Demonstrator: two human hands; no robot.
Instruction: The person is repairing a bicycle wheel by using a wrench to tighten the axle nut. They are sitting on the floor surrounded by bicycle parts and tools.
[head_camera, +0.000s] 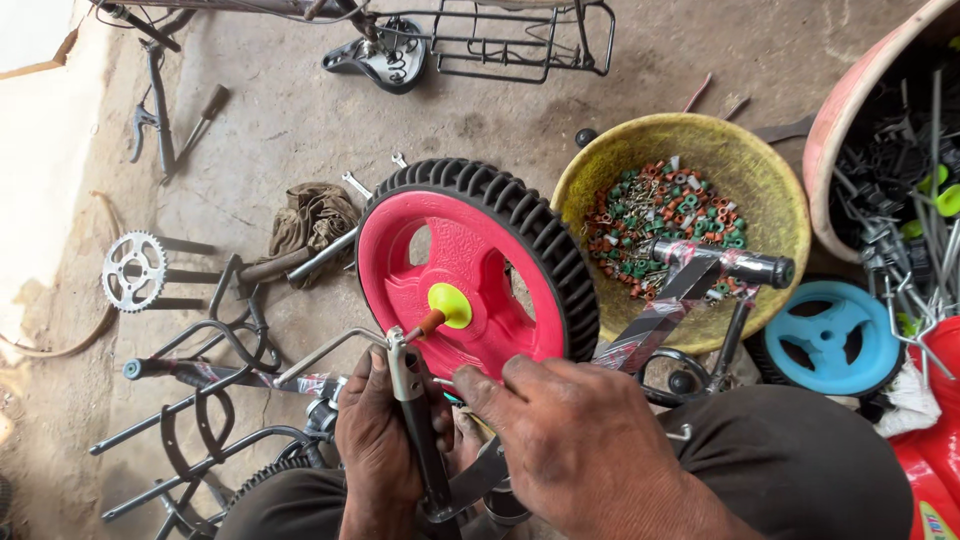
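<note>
Wheel (470, 265), pink plastic disc with a black ribbed tyre and a yellow hub cap (450, 305), stood upright just above the person's lap, mounted on a metal bracket (420, 430) at its hub. Left hand (378, 440) was wrapped closed around the bracket stem below the axle. Right hand (570, 430) was curled at the wheel's lower rim, fingers pressed in toward the bracket; what the fingertips pinched couldn't be told.

Handling, by the look: light, stiff moulded plastic, tyre treaded so grippy, disc face smooth and slicker. Best hold probably the tyre edge or through the disc cut-outs; hub cap looked like a push-on piece, not a grip point.

Nearby: yellow basin (770, 190) of small coloured parts, blue wheel (830, 335), sprocket (133, 270) on the floor.
</note>
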